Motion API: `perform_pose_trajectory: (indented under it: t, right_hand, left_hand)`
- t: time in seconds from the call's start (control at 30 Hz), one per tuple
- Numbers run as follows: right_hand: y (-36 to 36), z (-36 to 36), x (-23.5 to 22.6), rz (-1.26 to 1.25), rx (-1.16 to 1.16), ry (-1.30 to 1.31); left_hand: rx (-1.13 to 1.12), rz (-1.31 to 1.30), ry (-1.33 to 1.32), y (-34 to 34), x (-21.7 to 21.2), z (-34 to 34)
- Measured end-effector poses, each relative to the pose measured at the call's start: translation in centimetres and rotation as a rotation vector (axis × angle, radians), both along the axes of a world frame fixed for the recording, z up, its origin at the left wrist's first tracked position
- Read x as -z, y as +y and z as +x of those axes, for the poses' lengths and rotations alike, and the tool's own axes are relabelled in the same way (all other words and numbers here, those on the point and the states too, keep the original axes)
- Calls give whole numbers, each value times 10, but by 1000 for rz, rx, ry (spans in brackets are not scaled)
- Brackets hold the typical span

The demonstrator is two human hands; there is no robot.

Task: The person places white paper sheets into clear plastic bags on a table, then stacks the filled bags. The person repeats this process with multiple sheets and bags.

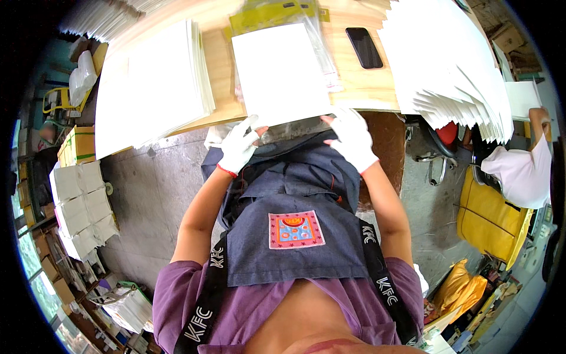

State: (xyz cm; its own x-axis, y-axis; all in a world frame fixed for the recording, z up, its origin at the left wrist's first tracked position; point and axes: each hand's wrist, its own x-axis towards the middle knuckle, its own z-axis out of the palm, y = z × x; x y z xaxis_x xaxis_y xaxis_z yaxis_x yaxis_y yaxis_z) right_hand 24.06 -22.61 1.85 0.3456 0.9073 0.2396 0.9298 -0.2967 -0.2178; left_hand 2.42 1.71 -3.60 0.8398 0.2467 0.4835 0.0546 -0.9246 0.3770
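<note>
A white rectangular sheet or board (283, 74) lies in front of me, reaching the table's near edge. Beneath it are clear plastic bags (325, 62) and a yellow-green piece (274, 17). My left hand (239, 143), in a white glove with bare fingertips, is at the sheet's near left corner. At the near right corner is my right hand (352, 140), gloved alike. Thumb and forefinger stand apart on both hands; the other fingers are partly hidden. Greyish clear plastic (295, 130) shows between the hands, below the sheet's edge.
White sheets are stacked on the wooden table (227, 88): a left stack (156, 76) and a fanned right stack (451, 65). A black phone (364, 47) lies between. Another person's sleeve (522, 171) shows at right, above a yellow bundle (492, 215). White stacks (82, 203) stand at left.
</note>
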Motion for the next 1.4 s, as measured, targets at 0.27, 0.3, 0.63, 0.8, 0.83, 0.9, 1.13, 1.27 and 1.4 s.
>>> perform_pose_trajectory:
  t: [0.27,0.3,0.63,0.8,0.83,0.9,1.13,1.27,1.4]
  right_hand:
    - [32,-9,27,152,284,335]
    - [34,-14,25,126,405,448]
    - [33,-13,62,313,408,1671]
    - [105,-42,11,257,215,1693]
    - [129,-47,-13,162,141,1618]
    - [176,-62,-34,188,48,1531]
    - [255,-101,-47,-15,62,1328]
    - [219,-70,-42,163,-62,1637]
    - [130,-20,-74,428,-133,1308]
  left_hand:
    - [-338,-796,-95,-17,8,-13]
    - [-435,-1087,-117,-23,7,-11]
    - [-243,-1466,-254,-10,-78,-8]
    - [-365,-838,-306,39,-116,-67]
    - [-398,-677,-376,57,-117,-79]
    - [-569,-681,-444,82,-136,-92]
    - [-766,-455,-93,157,-90,-133]
    - [-824,-825,-418,147,-85,-116]
    - [-791,-840,-712,158,-24,-147]
